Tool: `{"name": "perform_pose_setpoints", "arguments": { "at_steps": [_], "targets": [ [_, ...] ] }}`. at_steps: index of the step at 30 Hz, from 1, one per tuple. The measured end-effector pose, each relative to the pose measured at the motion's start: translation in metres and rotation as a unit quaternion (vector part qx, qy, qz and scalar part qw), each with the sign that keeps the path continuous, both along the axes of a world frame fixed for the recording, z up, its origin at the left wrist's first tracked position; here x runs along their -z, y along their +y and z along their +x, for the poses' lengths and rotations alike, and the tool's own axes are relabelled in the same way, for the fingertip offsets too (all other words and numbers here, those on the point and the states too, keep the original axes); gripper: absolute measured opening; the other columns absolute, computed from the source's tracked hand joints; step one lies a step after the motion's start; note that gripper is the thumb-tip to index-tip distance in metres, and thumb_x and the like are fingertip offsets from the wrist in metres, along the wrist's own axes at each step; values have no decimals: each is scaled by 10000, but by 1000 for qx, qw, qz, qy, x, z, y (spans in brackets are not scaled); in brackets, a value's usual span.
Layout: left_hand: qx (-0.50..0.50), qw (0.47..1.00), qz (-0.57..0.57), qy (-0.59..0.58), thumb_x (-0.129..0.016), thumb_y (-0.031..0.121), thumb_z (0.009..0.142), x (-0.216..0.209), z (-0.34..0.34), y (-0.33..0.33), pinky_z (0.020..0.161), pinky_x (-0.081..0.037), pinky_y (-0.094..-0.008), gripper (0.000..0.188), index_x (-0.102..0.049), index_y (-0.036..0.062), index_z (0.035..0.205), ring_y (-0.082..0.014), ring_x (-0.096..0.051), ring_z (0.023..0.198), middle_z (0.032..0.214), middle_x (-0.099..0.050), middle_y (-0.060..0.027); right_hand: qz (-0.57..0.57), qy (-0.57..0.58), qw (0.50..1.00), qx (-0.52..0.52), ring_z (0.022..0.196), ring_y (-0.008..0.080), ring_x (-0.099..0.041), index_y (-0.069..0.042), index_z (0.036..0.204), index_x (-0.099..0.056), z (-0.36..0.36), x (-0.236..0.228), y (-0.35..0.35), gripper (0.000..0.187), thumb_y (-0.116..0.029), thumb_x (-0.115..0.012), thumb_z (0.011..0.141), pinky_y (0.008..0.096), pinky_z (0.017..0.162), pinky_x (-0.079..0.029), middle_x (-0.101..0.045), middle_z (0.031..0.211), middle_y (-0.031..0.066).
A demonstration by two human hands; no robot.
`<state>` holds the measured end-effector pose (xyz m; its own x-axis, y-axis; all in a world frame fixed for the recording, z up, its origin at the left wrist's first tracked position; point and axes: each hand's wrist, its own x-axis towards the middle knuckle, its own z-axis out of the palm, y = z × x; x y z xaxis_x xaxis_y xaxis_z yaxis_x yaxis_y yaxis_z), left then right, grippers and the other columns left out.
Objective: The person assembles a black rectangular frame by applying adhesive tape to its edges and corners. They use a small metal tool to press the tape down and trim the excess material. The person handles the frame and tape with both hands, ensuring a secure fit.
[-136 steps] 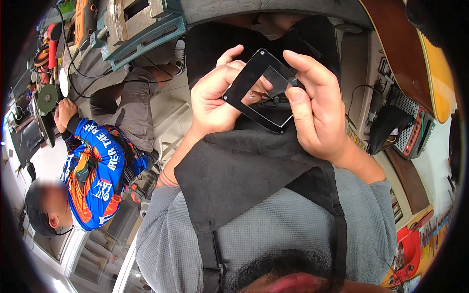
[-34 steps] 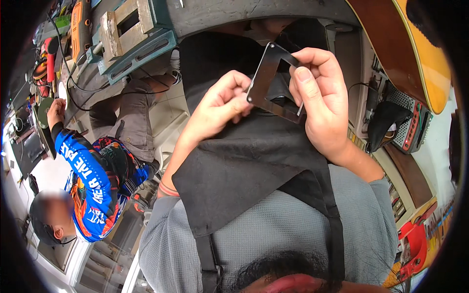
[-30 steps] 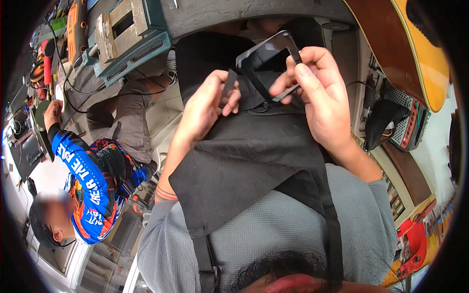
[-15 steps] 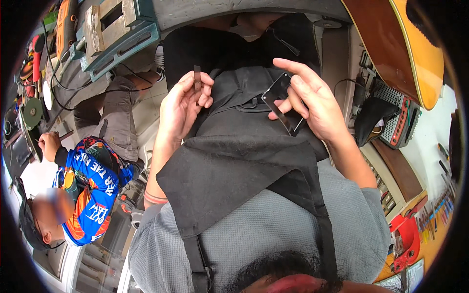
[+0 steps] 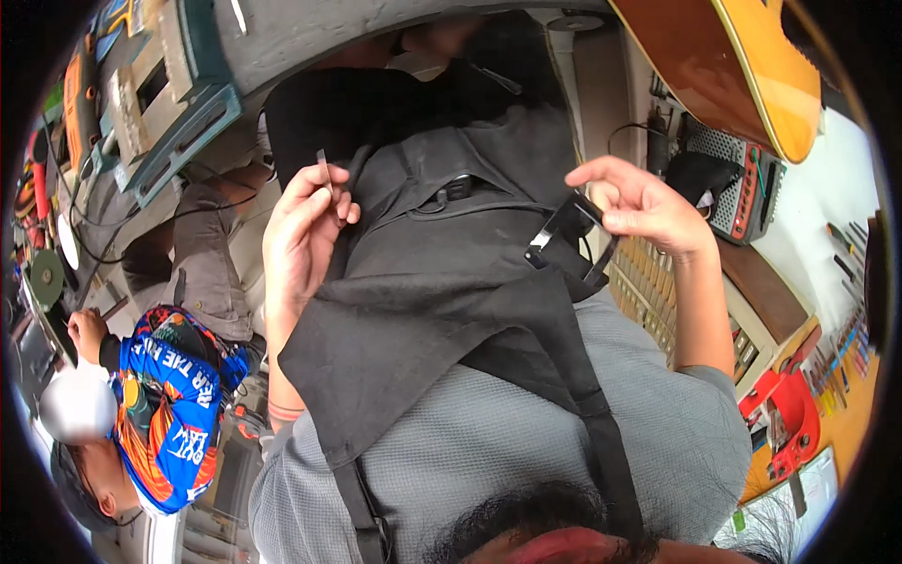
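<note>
pinching a thin, narrow strip (image 5: 323, 169) so that one end pokes up past the fingertips, the left hand (image 5: 305, 226) is closed on it beside the black apron (image 5: 423, 320). well apart from it, the right hand (image 5: 648, 209) grips a black rectangular frame (image 5: 552, 231) by its upper end, and the frame hangs tilted near the apron's right edge. off to the left, a co-worker (image 5: 169, 395) in a bright patterned shirt sits near a teal vise (image 5: 193, 127).
</note>
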<state>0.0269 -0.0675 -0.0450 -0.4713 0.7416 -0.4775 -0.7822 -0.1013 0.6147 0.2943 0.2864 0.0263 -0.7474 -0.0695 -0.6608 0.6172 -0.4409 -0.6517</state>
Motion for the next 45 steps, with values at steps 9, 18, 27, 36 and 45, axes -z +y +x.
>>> {"name": "perform_pose_setpoints", "arguments": {
  "at_steps": [9, 18, 27, 36, 45],
  "targets": [
    [-72, 924, 28, 375, -659, -74, 1023, -7, 15, 37, 909, -546, -355, 220, -632, -3, 1229, -209, -635, 978, 1122, -635, -114, 15, 48, 990, 135, 571, 95, -645, 7, 1499, -461, -18, -19, -30, 557, -160, -724, 1038, 225, 515, -508, -669, 873, 15],
    [-79, 835, -15, 544, -701, -188, 890, -13, 34, 42, 854, -568, -341, 313, -682, -2, 1141, -253, -698, 973, 1067, -726, -161, -90, 120, 983, 104, 559, 168, -701, -33, 1468, -334, -88, -38, -92, 417, -130, -563, 1134, 253, 449, -515, -692, 844, 105],
    [-72, 809, 77, 579, -746, -108, 928, -9, 30, 39, 777, -680, -413, 497, -620, 97, 1363, -319, -800, 913, 1106, -767, -261, -88, 172, 978, 83, 669, 216, -770, 3, 1586, -252, -106, -31, -109, 542, -172, -533, 1157, 288, 558, -598, -734, 869, 123],
    [-97, 985, 89, 111, -645, -13, 1017, -40, 42, 42, 1004, -610, -445, 138, -714, -66, 1125, -333, -744, 1124, 1175, -759, -235, -123, 146, 978, 89, 718, 142, -737, -37, 1569, -303, -111, -31, -119, 534, -157, -590, 1135, 266, 691, -606, -691, 871, 66],
    [-65, 764, -3, 642, -827, -113, 803, -29, 29, 54, 824, -623, -396, 286, -742, 18, 1042, -289, -779, 951, 1034, -774, -122, -105, 146, 983, 42, 761, 125, -745, -48, 1562, -309, -111, -28, -120, 536, -119, -604, 1120, 233, 658, -566, -726, 918, 76]
  ]
}}
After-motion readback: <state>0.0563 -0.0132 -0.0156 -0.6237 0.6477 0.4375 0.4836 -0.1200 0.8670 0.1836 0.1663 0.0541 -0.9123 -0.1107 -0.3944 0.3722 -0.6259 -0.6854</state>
